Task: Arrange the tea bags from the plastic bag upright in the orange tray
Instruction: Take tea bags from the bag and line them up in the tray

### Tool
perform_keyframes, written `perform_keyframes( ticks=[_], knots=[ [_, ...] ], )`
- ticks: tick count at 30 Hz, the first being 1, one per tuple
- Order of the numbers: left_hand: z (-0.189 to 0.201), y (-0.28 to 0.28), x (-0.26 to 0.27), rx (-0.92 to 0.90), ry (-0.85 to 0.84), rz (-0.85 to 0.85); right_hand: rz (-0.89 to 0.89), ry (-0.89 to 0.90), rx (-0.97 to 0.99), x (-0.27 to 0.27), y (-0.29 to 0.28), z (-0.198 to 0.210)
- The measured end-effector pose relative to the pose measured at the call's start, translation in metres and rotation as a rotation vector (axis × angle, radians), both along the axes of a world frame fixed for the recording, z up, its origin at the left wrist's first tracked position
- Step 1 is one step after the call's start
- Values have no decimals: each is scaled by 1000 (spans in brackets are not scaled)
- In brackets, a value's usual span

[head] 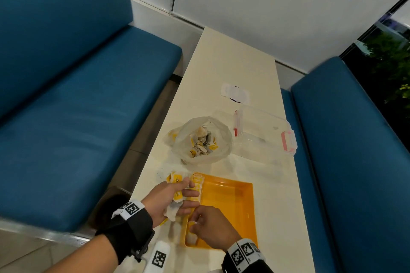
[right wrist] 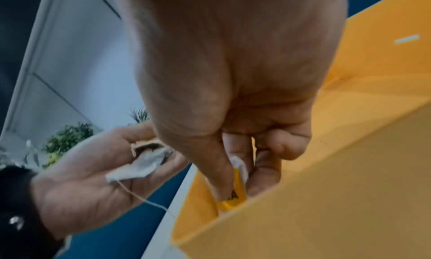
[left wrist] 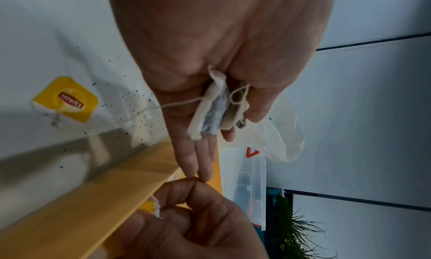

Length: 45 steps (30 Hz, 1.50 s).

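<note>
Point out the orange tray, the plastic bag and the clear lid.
orange tray (head: 230, 195), head view, bare floor of the tray.
plastic bag (head: 221, 133), head view, right side of its open rim.
clear lid (head: 264, 127), head view, middle of the flat panel.

One orange tray (head: 230, 195), one plastic bag (head: 200, 139), two hands, tea bags beyond counting.

The left hand (head: 168, 199) lies palm up, its fingers (left wrist: 205, 163) pinching several tea bags (left wrist: 217, 111). The right hand (head: 213, 226) points down, thumb and fingers (right wrist: 263, 172) pinching one tea bag (right wrist: 238, 182).
</note>
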State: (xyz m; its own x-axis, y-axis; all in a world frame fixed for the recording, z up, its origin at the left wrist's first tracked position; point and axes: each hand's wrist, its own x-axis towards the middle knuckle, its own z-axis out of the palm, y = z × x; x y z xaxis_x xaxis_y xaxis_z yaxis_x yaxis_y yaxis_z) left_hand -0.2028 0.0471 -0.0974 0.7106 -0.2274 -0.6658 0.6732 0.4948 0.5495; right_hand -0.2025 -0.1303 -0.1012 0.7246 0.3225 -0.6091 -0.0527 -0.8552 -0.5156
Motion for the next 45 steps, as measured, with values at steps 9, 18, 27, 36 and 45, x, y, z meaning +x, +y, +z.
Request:
perform_keyframes(
  ticks=[9,18,27,36,45],
  knots=[
    [-3,-3,-3,12,-16,-16,-65,-132,-26,-8,2,-15],
    [-5,-4,-3,14,-26,-8,42,-184,-64,-15,-3,-8],
    [-2,-4,-5,26,-29,-6,219,-151,-116,-12,10,-12],
    [-5,-4,-4,16,-26,-12,162,-219,-127,-11,12,-19],
    [0,2,-1,-133,12,66,-88,-460,117,9,-3,29]
  ],
)
